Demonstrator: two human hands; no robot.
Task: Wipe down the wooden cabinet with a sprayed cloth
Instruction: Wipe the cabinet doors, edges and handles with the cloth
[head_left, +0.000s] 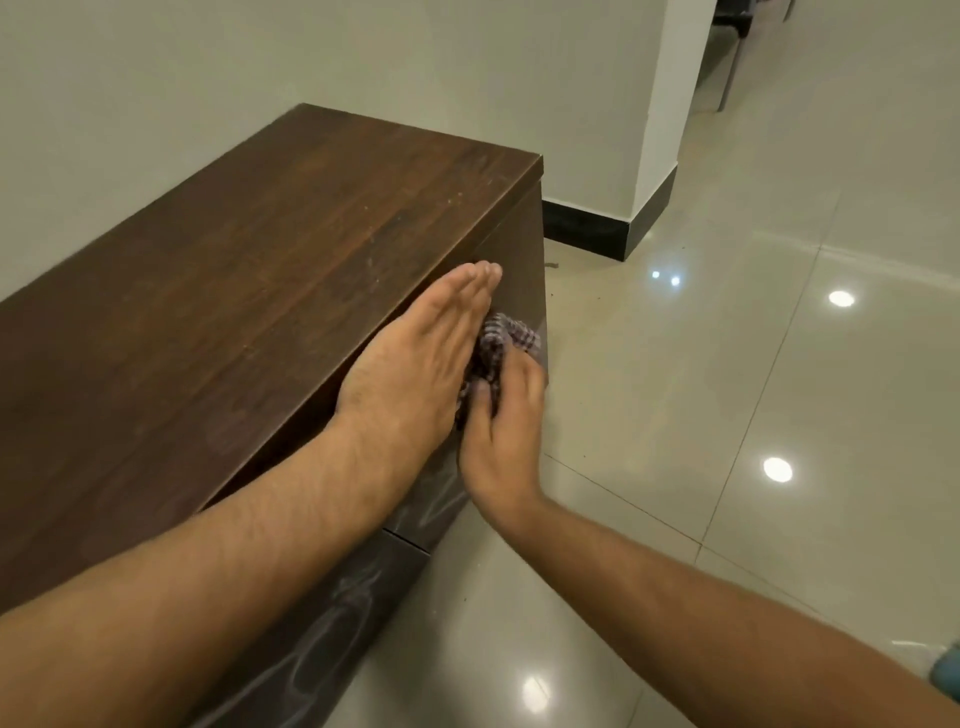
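The cabinet (234, 270) front face shows pale streaks (322, 639) at its near end. Farther along that face, the right hand (504, 436) grips a bunched checked cloth (509, 338) against the wood. The left hand (410, 358) lies flat, fingers straight, on the cabinet's top front edge, just above the cloth.
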